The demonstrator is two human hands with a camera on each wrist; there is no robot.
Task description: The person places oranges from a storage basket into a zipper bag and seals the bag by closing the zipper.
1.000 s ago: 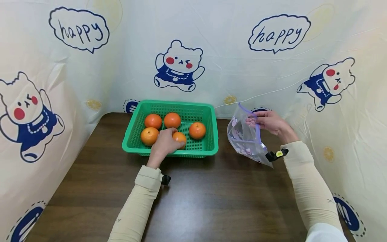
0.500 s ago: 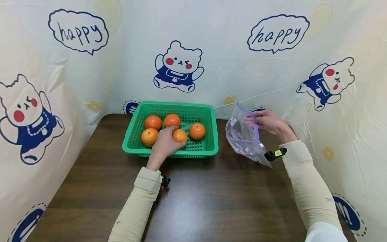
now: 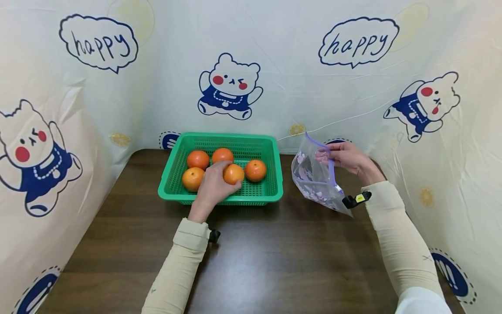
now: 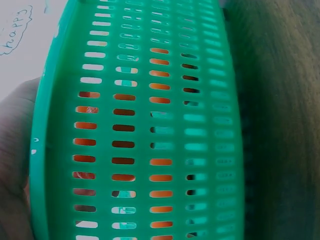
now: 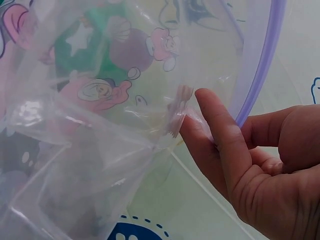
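In the head view, a green plastic basket (image 3: 219, 199) stands at the back of the table with several oranges in it. My left hand (image 3: 215, 185) reaches over its front rim and grips one orange (image 3: 234, 174) between thumb and fingers. Another orange (image 3: 256, 170) sits to the right of it, and more lie at the left and behind. The left wrist view shows mainly the basket's slotted wall (image 4: 140, 150), which hides the grip. My right hand (image 3: 349, 159) pinches the purple-edged mouth of a clear printed zip bag (image 3: 313, 179), whose mouth gapes. The right wrist view shows fingers inside the bag's edge.
The brown wooden table (image 3: 274, 261) extends in front of the basket and the bag. A printed cloth (image 3: 290, 87) hangs behind it and along both sides, close to the right forearm.
The orange in my left hand has risen slightly from among the others. My right hand keeps its hold on the bag, almost still; the head view has shifted a little.
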